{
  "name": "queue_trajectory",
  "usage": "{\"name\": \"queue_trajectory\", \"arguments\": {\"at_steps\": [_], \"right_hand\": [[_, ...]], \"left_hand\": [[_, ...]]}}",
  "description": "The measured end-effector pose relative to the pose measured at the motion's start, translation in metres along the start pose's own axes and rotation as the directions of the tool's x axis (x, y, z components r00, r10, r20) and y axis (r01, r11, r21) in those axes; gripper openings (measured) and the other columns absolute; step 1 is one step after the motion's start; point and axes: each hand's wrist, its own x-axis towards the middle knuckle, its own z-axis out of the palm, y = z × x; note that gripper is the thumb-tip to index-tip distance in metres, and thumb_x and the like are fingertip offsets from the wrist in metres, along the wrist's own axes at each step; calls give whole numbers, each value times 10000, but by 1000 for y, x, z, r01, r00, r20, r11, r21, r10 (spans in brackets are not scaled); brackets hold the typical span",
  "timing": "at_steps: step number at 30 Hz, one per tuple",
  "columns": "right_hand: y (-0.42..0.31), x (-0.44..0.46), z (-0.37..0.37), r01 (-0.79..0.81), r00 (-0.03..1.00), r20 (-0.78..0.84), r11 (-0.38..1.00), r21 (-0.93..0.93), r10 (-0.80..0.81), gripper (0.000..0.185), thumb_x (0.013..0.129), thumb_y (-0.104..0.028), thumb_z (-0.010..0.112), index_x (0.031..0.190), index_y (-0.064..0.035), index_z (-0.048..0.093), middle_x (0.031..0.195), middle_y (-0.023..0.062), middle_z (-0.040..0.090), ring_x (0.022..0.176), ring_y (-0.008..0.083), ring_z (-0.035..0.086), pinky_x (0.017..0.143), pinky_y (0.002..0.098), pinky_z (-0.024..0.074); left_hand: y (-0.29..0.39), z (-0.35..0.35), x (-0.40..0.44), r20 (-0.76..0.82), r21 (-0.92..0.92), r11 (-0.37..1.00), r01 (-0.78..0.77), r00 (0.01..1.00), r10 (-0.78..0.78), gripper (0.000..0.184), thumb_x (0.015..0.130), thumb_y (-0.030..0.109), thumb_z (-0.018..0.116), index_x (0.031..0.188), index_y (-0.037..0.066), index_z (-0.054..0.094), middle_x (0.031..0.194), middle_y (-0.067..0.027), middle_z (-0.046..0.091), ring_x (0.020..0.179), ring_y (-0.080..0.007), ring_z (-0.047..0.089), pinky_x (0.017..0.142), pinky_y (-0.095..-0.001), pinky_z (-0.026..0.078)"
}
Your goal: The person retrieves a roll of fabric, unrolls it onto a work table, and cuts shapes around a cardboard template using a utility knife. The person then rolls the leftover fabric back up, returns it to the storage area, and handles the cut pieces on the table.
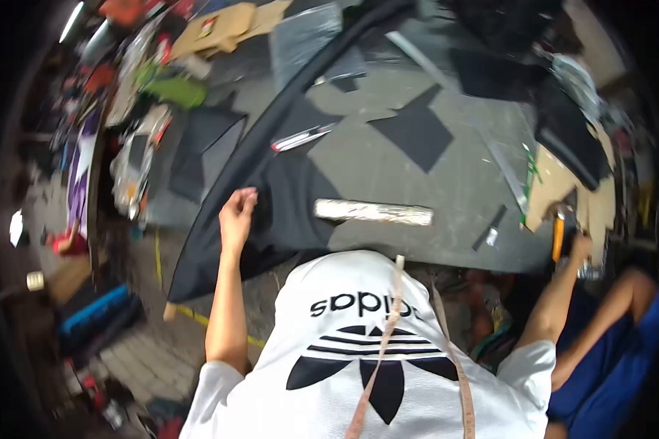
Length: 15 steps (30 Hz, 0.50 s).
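My left hand (236, 218) is over the long black fabric roll (252, 143), its fingers loosely bent and apart, with nothing visible in them. Black fabric (282, 197) spreads from the roll across the near left of the table. At the table's right edge is my right hand (581, 247), small and blurred; its fingers cannot be made out. Close beside it stands an orange-handled tool (559, 233). A foil-like silver bar (373, 212) lies in front of me. Farther off, a utility knife (303, 137) rests on black material.
A long metal ruler (483, 132) crosses the grey table (351, 168). Cut black pieces (416, 133) lie around it, with brown cardboard (553, 183) at the right. A measuring tape (373, 373) hangs over my shirt. Another person in blue (611, 358) is close at my right.
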Motion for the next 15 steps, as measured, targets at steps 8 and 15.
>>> {"name": "queue_trajectory", "arguments": {"at_steps": [8,15], "right_hand": [[-224,-93,-58,-214,966,257,694,688,44,398,1053,-340,551,1253,-42,723,1129,139,762,1007,234,713,903,350,532],[-475,-342,-93,178,719,192,443,879,-668,254,992,-229,695,1205,-98,737,980,67,731,861,115,640,777,292,521]], "left_hand": [[-30,-58,-19,-171,298,954,3,984,50,269,983,185,704,1194,19,694,962,-64,704,850,-177,637,823,-302,515],[-66,-91,6,-192,619,772,-146,925,329,450,900,265,793,1259,29,663,1157,-149,660,1068,-290,639,942,-379,506]]}}
